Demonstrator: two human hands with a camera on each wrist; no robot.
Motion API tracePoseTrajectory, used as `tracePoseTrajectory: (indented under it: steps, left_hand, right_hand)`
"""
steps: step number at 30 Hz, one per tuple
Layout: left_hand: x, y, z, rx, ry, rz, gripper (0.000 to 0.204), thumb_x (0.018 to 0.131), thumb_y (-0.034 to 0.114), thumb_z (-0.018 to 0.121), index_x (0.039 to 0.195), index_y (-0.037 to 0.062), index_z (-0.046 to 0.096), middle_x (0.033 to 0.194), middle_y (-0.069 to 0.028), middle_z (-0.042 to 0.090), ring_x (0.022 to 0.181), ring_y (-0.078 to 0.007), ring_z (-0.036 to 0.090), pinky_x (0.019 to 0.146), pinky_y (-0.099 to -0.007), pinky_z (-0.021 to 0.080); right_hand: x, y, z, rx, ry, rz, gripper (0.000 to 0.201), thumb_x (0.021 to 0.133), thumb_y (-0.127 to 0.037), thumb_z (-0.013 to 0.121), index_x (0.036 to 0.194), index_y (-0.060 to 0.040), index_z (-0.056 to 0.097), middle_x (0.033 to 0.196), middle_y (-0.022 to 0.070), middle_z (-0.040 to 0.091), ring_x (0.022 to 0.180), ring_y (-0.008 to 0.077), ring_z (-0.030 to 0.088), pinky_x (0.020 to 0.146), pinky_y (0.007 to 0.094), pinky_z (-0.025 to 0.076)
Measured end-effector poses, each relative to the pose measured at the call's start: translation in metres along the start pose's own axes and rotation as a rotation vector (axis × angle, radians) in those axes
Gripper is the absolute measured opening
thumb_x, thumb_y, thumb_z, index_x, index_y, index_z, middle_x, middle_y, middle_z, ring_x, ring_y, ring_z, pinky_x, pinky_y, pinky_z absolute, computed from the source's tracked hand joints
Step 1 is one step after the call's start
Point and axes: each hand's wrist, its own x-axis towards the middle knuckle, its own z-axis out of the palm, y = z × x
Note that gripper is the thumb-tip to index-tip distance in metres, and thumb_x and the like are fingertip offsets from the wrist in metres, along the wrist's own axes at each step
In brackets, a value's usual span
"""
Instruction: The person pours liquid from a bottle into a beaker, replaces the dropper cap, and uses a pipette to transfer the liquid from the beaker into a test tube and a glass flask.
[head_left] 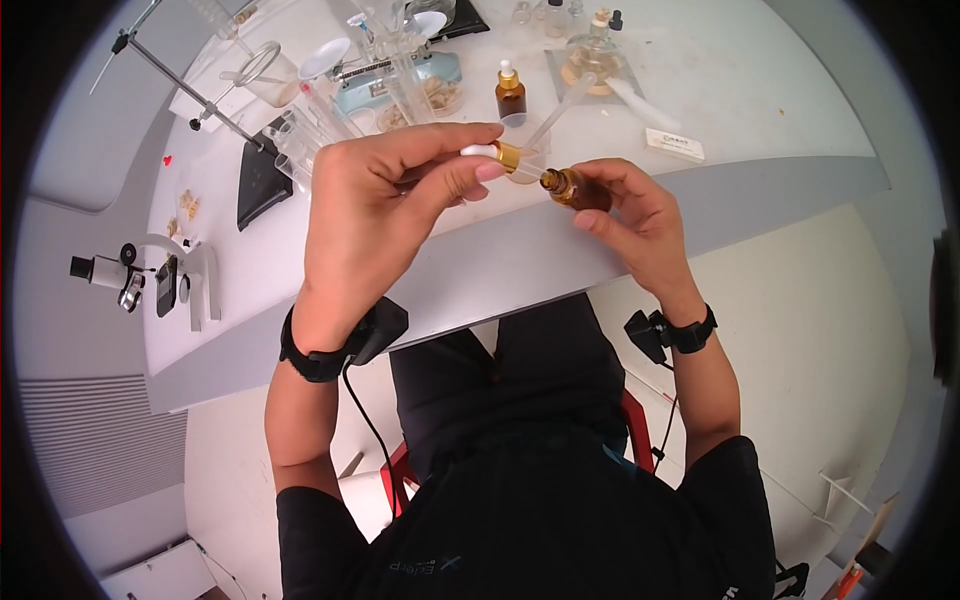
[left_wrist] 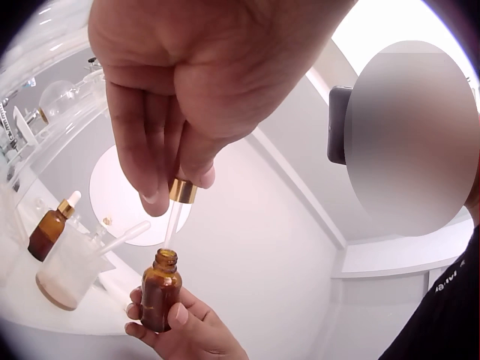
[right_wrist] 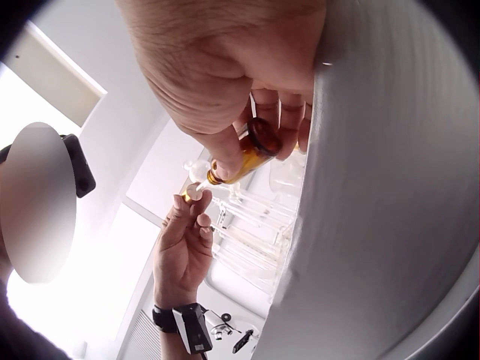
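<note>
A microscope [head_left: 187,275] stands at the far left of a white bench [head_left: 725,90], beside a metal stand [head_left: 215,107]. Nearer the middle, a person's left hand [head_left: 365,205] grips a dropper [head_left: 508,156], thumb and forefinger clamped on it at the gold collar, the other fingers bent in close by. Whether the white bulb [head_left: 479,151] is being squeezed cannot be told from here.

Behind the hands, a second bottle [head_left: 510,98] stands upright with its dropper top on; next along is a beaker [head_left: 528,172] with a plastic pipette [head_left: 560,112] leaning in it. In front, raised off the bench, an open bottle [head_left: 585,193] of brown glass sits in the right hand [head_left: 640,215], thumb on one side and curled fingers on the other.

The work looks part-way through: the open bottle is uncapped and the glass tube [left_wrist: 172,227] reaches down to its mouth, though how far inside the tip lies is unclear. The collar is well clear of the neck, so the top is unseated, and closing the bottle would be left to do. Whether any liquid has been drawn up does not show.
</note>
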Motion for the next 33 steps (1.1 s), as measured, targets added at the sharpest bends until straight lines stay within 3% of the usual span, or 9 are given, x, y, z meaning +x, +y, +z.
tracePoseTrajectory:
  steps: [27, 33]
  left_hand:
    - [0.0005, -0.0022, -0.006, 0.053, 0.025, 0.11, 0.021, 0.091, 0.004, 0.071, 0.108, -0.0067, 0.073, 0.102, -0.0158, 0.075, 0.083, -0.0159, 0.073, 0.076, -0.0256, 0.059]
    - [-0.0016, 0.0016, -0.0107, 0.0, 0.028, 0.071, 0.022, 0.09, 0.006, 0.073, 0.109, -0.005, 0.074, 0.097, -0.0138, 0.076, 0.082, -0.0153, 0.073, 0.073, -0.0245, 0.058]
  right_hand:
    - [-0.0003, 0.0007, -0.0014, 0.018, 0.016, 0.008, 0.04, 0.086, 0.001, 0.075, 0.124, 0.0009, 0.063, 0.113, 0.0055, 0.067, 0.105, 0.0138, 0.061, 0.096, 0.0287, 0.046]
    - [0.0005, 0.0016, -0.0011, 0.032, 0.021, 0.002, 0.04, 0.086, 0.001, 0.075, 0.124, 0.0015, 0.063, 0.114, 0.0063, 0.067, 0.106, 0.0142, 0.061, 0.097, 0.0291, 0.046]
